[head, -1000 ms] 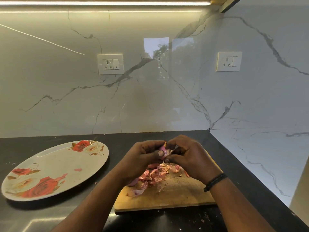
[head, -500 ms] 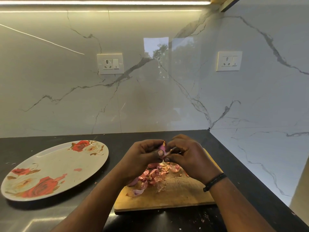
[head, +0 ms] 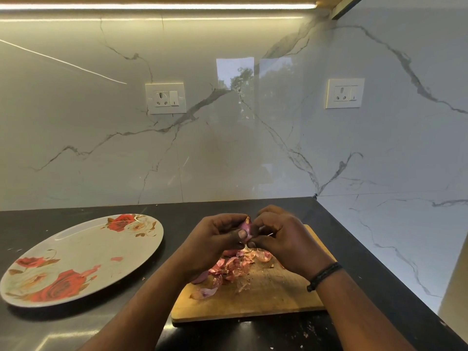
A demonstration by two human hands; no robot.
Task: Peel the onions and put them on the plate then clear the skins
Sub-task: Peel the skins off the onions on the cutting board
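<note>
Purple onion (head: pixel 246 228) pinched between both hands over the cutting board (head: pixel 266 297), long axis roughly upright. Left hand (head: pixel 217 239) grips it, right hand (head: pixel 281 236) picks at skin. Plate (head: pixel 76 262) lies left on bench (head: pixel 177 211), nearer left hand.

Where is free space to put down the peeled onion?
The plate left of the board is bare. The board's near right part is free too. Its middle, under both hands, is crowded with skins.
</note>
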